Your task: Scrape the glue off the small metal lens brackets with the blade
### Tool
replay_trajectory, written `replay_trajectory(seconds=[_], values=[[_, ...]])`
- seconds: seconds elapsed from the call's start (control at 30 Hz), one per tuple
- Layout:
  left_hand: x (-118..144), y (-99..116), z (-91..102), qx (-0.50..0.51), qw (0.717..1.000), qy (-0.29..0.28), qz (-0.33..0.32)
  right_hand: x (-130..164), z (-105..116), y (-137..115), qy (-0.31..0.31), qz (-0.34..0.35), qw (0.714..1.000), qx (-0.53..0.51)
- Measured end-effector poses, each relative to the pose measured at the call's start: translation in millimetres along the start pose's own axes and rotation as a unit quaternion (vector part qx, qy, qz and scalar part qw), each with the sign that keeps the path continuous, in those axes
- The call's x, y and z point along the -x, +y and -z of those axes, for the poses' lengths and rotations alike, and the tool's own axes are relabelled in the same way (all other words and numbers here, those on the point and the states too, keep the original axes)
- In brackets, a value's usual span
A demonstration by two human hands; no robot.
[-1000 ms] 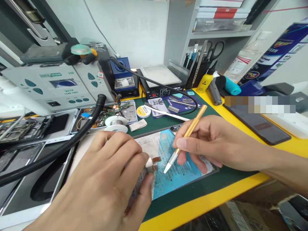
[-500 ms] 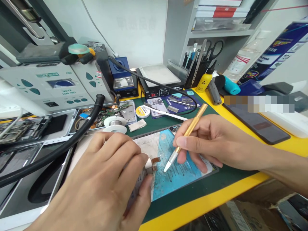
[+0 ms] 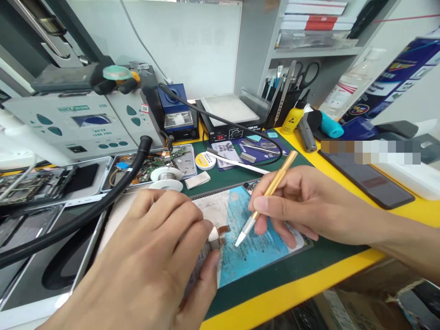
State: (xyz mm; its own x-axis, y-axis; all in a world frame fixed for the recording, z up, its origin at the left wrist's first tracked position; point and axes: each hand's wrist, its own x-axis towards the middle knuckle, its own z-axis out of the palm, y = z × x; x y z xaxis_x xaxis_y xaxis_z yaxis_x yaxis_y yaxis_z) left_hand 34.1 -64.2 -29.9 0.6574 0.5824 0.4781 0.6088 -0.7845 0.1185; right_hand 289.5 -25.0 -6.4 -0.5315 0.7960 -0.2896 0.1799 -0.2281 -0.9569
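One gold tool (image 3: 277,180) in right hand (image 3: 295,199); left hand (image 3: 161,243) seemingly pinches a ribboned part (image 3: 223,229)

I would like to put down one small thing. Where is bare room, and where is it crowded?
A bare strip of green mat lies between the work pad and the yellow front border. A small bare yellow patch shows between the phone and the right forearm. Back left is crowded, with circuit boards and a solder spool close together.

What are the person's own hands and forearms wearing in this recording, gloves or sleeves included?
The left hand and right hand are bare, with no glove on either grip. No ring, watch or bracelet shows. No sleeve is visible on either forearm within the frame.
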Motion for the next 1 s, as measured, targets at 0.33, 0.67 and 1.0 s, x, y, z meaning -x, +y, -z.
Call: replay_trajectory(seconds=[0.33, 0.67, 1.0], values=[[0, -2, -1.0, -0.003, 1.000, 0.006, -0.010, 0, 2, 1, -0.009, -0.004, 1.000, -0.011], [2, 8, -5.7, -0.012, 0.998, 0.062, -0.011, -3, 7, 6, -0.002, 0.002, 0.997, -0.072], [-6, 17, -11.1, -0.070, 0.986, 0.153, -0.024, -3, 0, 2, 0.003, -0.001, 0.988, -0.155]])
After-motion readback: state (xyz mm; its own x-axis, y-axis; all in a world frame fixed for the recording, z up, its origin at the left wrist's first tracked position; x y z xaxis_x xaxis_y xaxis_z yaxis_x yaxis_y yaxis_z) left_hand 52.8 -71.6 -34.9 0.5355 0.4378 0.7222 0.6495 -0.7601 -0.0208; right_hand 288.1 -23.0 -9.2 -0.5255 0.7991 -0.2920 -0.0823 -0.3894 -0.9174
